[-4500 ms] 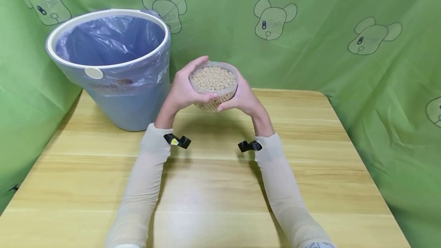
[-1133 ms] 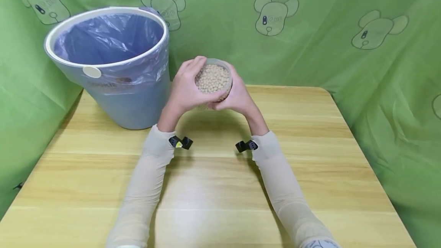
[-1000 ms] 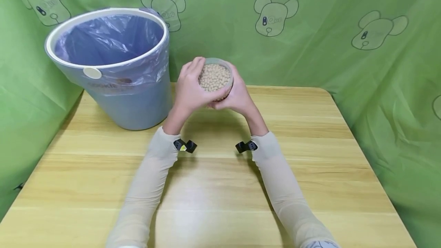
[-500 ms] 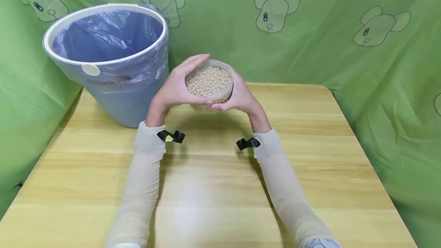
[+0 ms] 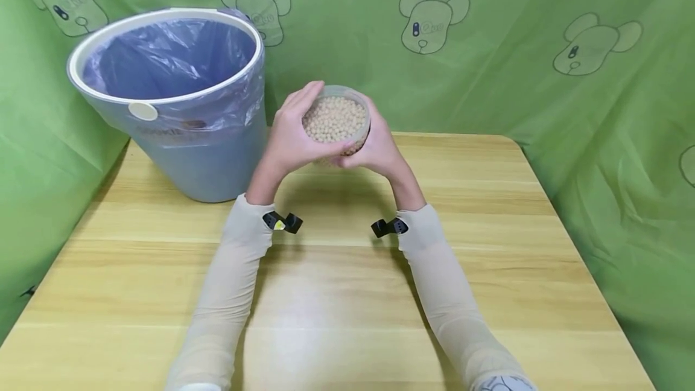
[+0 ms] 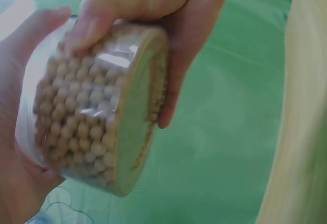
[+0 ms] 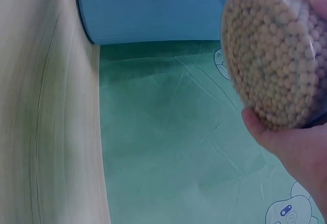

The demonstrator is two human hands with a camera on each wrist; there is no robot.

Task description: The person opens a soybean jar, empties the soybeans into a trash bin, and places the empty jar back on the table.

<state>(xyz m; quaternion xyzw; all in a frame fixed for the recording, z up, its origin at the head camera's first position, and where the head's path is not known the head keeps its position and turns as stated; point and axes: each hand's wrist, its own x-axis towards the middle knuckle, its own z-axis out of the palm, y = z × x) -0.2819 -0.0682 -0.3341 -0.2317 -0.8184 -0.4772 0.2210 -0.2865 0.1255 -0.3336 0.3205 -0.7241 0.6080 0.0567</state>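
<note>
A clear round plastic jar (image 5: 333, 120), filled with small beige bean-like balls, is held above the table, its mouth tilted toward the head camera. My left hand (image 5: 293, 131) grips its left side, thumb across the front and fingers at the far rim. On the other side my right hand (image 5: 380, 146) grips the wall; most of its fingers are hidden behind the jar in the head view. In the left wrist view the jar (image 6: 84, 112) lies between both hands, with the right hand's fingers on its wall and base. The right wrist view shows the jar's base (image 7: 268, 55) packed with balls.
A blue bin (image 5: 201, 162) with a white rim and a plastic liner stands at the table's back left, close to my left hand. The wooden table (image 5: 336, 294) lies beneath my forearms. Green cloth (image 5: 347, 29) with bear-like drawings hangs behind and beside it.
Against half a second ago, my left hand has swung right and the jar has shifted slightly up and right. Across the earlier frames the left hand swings back and forth; the right hand stays nearly in place.
</note>
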